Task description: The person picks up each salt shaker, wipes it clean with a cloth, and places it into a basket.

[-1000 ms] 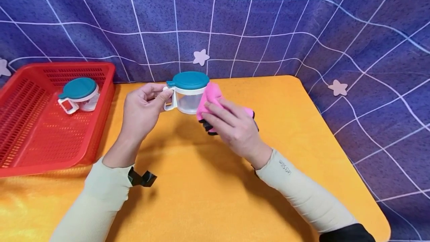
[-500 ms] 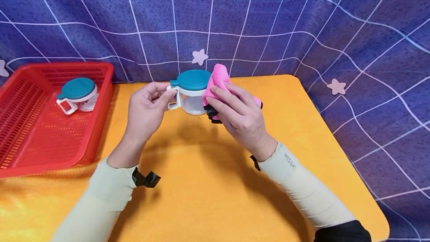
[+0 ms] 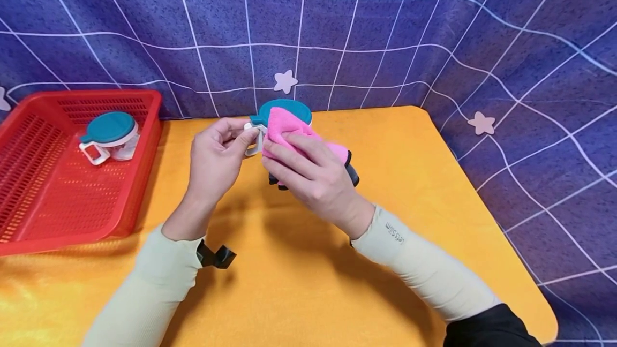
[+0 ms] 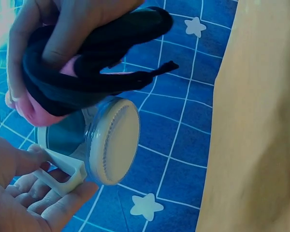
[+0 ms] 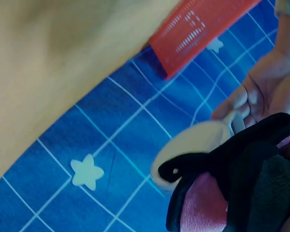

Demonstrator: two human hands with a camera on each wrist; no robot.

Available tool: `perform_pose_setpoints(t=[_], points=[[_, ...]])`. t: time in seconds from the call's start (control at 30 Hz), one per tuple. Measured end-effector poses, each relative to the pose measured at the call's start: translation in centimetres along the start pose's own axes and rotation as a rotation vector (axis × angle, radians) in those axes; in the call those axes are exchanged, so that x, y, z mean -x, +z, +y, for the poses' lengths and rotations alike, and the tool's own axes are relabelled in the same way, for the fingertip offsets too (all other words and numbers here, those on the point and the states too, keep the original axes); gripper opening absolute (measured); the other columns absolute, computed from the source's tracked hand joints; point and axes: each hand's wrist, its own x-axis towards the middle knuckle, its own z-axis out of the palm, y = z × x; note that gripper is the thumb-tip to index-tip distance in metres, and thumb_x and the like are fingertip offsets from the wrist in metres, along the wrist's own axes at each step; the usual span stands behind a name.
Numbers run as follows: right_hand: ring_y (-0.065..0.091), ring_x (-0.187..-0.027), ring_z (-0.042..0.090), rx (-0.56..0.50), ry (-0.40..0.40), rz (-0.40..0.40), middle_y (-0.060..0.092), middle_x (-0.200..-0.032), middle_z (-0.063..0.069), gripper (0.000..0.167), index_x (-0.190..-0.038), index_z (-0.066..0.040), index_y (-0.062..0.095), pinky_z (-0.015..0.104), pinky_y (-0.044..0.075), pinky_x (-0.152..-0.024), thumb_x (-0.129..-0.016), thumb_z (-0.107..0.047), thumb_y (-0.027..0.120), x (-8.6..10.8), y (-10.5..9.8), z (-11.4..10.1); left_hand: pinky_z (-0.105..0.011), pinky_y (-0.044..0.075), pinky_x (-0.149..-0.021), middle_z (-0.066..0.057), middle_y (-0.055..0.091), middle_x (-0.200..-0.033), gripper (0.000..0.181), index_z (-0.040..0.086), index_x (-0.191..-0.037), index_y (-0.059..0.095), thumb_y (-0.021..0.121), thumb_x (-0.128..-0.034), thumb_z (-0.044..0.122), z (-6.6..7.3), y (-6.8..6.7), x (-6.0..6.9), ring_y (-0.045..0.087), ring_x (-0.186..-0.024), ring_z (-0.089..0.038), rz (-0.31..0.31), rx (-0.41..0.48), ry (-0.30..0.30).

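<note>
A clear jar [image 4: 113, 142] with a teal lid [image 3: 284, 108] is held up off the table, its body mostly hidden behind cloth in the head view. My left hand [image 3: 217, 157] pinches its white handle [image 3: 256, 141] between thumb and fingers. With my right hand [image 3: 318, 181] I grip a folded pink cloth [image 3: 284, 125], edged in black with a dark underside, against the jar's near side. In the left wrist view the jar's round base faces the camera, with the cloth bunched beside the lid.
A red plastic basket [image 3: 122, 191] stands at the left and holds a second teal-lidded jar [image 3: 111, 130]. The yellow-orange table [image 3: 299, 283] ends at a blue, grid-patterned curtain [image 3: 366, 36] behind and on the right.
The cloth and my right hand have swung left and come across the front of the jar, covering its body. The jar and my left hand have shifted slightly right.
</note>
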Motion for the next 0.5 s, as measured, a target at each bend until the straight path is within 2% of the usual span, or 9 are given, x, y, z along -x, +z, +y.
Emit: perform_pose_setpoints(t=[0.27, 0.5], points=[[0.059, -0.125, 0.031, 0.025, -0.057, -0.086, 0.069, -0.131, 0.008, 0.024, -0.122, -0.005, 0.075, 0.038, 0.04, -0.115, -0.102, -0.002, 0.062, 1.7, 1.4, -1.1, -0.028, 0.061, -0.073, -0.007, 0.076, -0.095, 0.024, -0.006, -0.111, 0.073, 0.075, -0.0964, 0.013, -0.1, -0.1, 0.0, 0.074, -0.083, -0.01, 0.003, 0.031, -0.026], [0.058, -0.127, 0.031, 0.009, -0.054, -0.129, 0.068, -0.133, 0.009, 0.025, -0.125, -0.004, 0.073, 0.039, 0.04, -0.115, -0.103, -0.004, 0.06, 3.2, 1.9, -1.4, -0.024, 0.061, -0.074, -0.01, 0.077, -0.099, 0.026, -0.003, -0.112, 0.074, 0.076, -0.0966, 0.017, -0.1, -0.5, 0.0, 0.074, -0.085, -0.013, 0.022, -0.029, -0.014]])
